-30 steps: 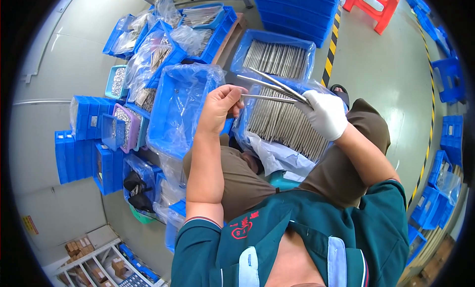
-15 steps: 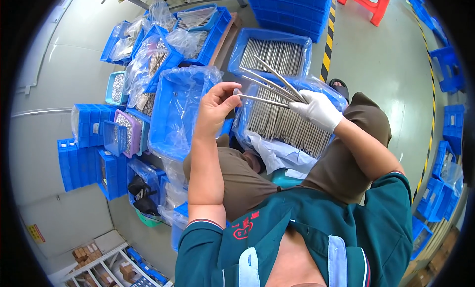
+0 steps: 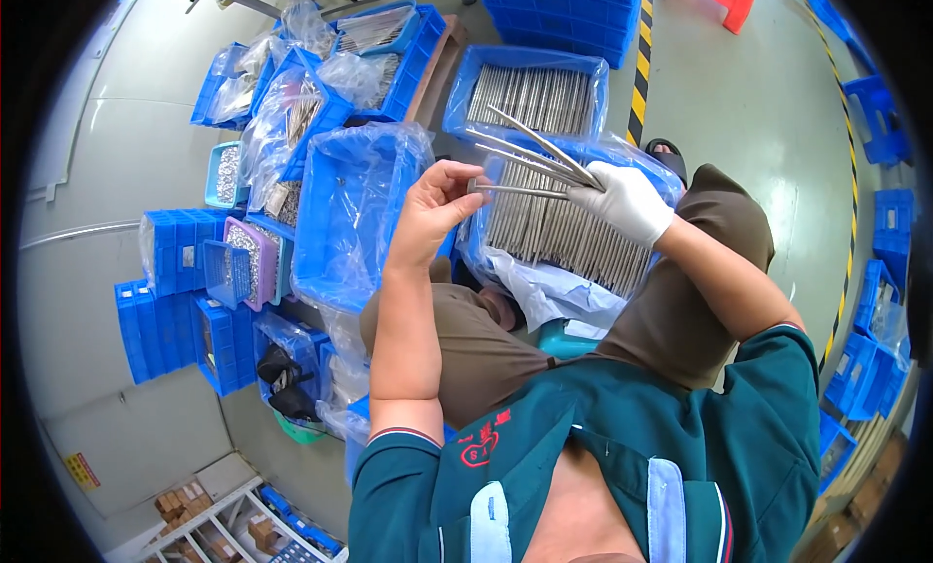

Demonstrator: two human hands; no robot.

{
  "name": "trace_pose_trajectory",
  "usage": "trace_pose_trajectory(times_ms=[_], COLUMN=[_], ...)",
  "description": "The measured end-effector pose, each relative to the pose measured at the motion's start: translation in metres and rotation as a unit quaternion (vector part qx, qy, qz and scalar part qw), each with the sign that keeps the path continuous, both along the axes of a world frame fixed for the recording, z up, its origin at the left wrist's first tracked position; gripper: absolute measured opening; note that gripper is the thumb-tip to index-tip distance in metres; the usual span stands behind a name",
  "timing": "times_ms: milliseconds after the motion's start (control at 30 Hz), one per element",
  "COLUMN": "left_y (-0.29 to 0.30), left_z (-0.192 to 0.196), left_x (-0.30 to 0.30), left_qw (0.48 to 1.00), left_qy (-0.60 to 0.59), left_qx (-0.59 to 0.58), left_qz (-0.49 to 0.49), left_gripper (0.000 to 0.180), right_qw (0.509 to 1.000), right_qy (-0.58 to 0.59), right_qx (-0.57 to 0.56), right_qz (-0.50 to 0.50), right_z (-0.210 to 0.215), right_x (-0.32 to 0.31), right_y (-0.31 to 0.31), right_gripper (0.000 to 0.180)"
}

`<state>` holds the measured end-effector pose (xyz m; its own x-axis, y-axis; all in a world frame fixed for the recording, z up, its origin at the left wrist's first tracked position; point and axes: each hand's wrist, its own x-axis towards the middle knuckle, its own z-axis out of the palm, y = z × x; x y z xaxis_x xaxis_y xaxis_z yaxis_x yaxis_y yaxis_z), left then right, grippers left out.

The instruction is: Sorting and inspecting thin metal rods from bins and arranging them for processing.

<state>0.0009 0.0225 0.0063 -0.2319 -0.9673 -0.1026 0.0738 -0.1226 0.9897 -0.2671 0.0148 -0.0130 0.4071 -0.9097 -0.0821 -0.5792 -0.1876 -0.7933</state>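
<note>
My bare left hand is closed, with thumb and fingers curled round the end of one metal rod. That end looks wider, like a small cap or head, and shows between thumb and forefinger. In a white glove, my right hand grips a few slim metal rods, fanned out toward the left. Below my hands stands a lined blue bin packed with rows of similar rods. To its left, next to my left forearm, is a blue bin lined with clear plastic.
Beyond the rods, another blue bin holds more rods. At left stand blue crates and a purple basket of small metal parts. A red stool is at the far right, past yellow-black floor tape.
The view has shifted slightly. My left hand has moved a little to the right along with the rod's end. The rods stay fanned in my right hand.
</note>
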Motion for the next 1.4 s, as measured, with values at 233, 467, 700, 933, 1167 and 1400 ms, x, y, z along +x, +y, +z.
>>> trace_pose_trajectory(times_ms=[233, 467, 700, 933, 1167, 1400], left_y=[0.002, 0.002, 0.004, 0.006, 0.014, -0.004], left_z=[0.004, -0.001, -0.004, -0.006, -0.004, 0.002], left_x=[0.011, 0.007, -0.003, -0.002, -0.004, 0.025], left_qw=[0.998, 0.999, 0.997, 0.993, 0.991, 0.981], left_qy=[0.009, -0.007, 0.027, -0.008, -0.06, 0.061], left_qx=[0.061, 0.046, -0.073, 0.105, -0.104, 0.102], left_qz=[-0.009, -0.002, 0.001, 0.045, 0.063, 0.153], left_gripper=[0.023, 0.026, 0.026, 0.023, 0.02, 0.025], right_qw=[0.987, 0.98, 0.996, 0.996, 0.978, 0.999], right_qy=[0.041, 0.047, -0.084, 0.031, -0.067, -0.001], right_qx=[-0.153, -0.193, -0.021, -0.082, 0.195, -0.048], right_qz=[-0.008, -0.007, 0.003, -0.003, -0.022, 0.003], right_z=[0.003, 0.004, -0.007, 0.004, 0.004, 0.008], right_x=[0.005, 0.004, 0.003, 0.003, 0.006, -0.003], right_y=[0.011, 0.013, 0.008, 0.009, 0.005, 0.003], right_gripper=[0.023, 0.022, 0.023, 0.024, 0.026, 0.023])
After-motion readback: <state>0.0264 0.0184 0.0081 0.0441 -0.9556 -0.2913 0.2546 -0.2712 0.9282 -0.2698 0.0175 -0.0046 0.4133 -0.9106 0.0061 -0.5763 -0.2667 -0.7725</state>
